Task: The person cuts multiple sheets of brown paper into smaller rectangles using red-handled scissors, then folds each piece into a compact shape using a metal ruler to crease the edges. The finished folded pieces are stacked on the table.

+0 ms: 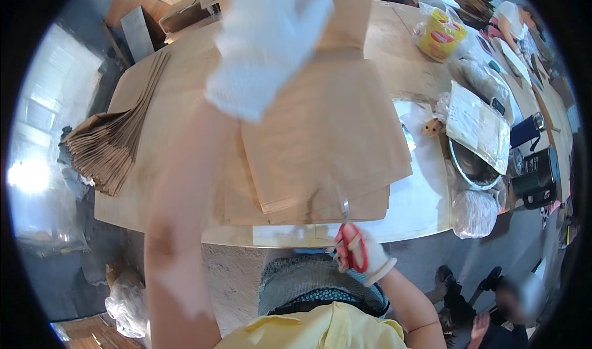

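Observation:
Stretched far forward, my left hand [268, 46] wears a white glove and is blurred by motion, so its fingers cannot be made out. It is over the far part of a pile of brown paper sheets or bags [327, 133] in the middle of the table. My right hand [377, 259], in a white glove with bare fingers showing, is closed around the red handles of a pair of scissors [357, 250]. The scissors' blades point away from me, at the near edge of the pile. Part of the pile is hidden by my left hand.
On the wooden table's [185, 90] left lies a fanned stack of folded brown paper bags [114, 139]. To the right are a yellow container [440, 37], a round basin [472, 170], a dark mug [536, 179] and a blue flask [527, 130]. Another person [505, 306] sits at lower right.

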{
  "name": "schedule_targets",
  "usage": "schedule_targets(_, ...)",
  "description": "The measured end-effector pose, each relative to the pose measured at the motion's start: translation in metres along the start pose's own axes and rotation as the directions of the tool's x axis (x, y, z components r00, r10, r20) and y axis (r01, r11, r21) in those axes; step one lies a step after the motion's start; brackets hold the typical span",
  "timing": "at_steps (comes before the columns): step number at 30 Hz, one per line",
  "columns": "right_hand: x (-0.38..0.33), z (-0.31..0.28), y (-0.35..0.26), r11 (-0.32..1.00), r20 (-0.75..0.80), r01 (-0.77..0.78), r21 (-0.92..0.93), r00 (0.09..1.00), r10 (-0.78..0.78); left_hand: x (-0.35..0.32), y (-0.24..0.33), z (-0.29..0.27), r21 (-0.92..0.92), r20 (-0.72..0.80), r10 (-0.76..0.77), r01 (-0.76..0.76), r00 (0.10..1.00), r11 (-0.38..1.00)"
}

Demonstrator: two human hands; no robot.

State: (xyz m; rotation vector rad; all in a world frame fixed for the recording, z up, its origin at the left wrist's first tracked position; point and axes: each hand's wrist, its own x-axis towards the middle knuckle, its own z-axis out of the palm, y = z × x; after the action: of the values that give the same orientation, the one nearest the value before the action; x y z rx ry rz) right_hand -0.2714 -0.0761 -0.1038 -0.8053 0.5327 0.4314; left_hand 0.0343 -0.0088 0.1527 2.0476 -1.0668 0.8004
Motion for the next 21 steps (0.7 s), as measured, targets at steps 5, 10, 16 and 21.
schedule_targets(5, -0.014, -0.001, -0.046, 0.978, -0.006, 0.051, 0.203, 0.999, -0.05, -0.175, -0.009, 0.061, -0.075, 0.608, 0.018, 0.035, 0.794, 0.997)
schedule_targets(10, -0.021, -0.009, -0.05, 0.941, 0.028, -0.006, 0.337, 1.0, -0.003, -0.229, 0.014, 0.071, 0.027, 0.681, -0.213, 0.267, 0.701, 0.963)
schedule_targets(16, -0.013, -0.017, -0.063, 0.983, 0.054, 0.055, 0.174, 0.996, -0.065, -0.22, 0.026, 0.074, 0.185, 0.697, -0.268, 0.194, 0.665, 0.963)
schedule_targets(21, -0.023, -0.008, -0.07, 0.974, -0.069, -0.086, 0.212, 0.992, 0.102, -0.22, 0.025, 0.076, 0.201, 0.735, -0.242, 0.138, 0.633, 0.97)
